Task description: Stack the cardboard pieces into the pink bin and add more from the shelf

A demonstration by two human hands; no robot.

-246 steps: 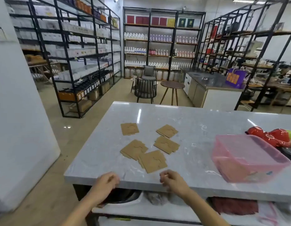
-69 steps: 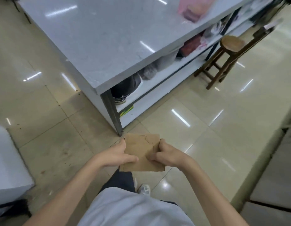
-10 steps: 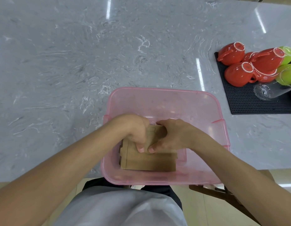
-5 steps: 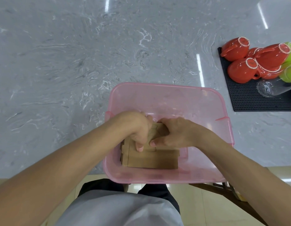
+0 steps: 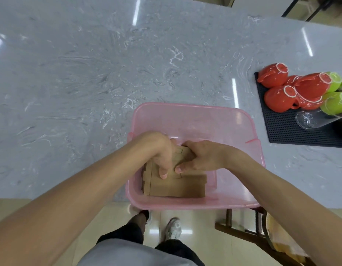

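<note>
A see-through pink bin [image 5: 187, 114] stands at the near edge of the grey marble table [image 5: 89, 73]. Inside it lies a stack of brown cardboard pieces [image 5: 175, 186], flat against the bin's near left side. My left hand [image 5: 158, 152] and my right hand [image 5: 200, 156] are both down in the bin on top of the stack, fingers curled over its far edge and thumbs pressing on the top piece. The far part of the stack is hidden under my hands.
A black rubber mat [image 5: 281, 129] at the right holds upturned red cups [image 5: 281, 98], green cups [image 5: 337, 102] and a glass [image 5: 315, 120]. A wooden stool [image 5: 243, 231] stands below the table's near edge, right of my feet.
Over the last second both hands have stayed on the stack in the bin, pressing it a little lower. Earlier the pieces lay on the table and I carried them over in both hands.
</note>
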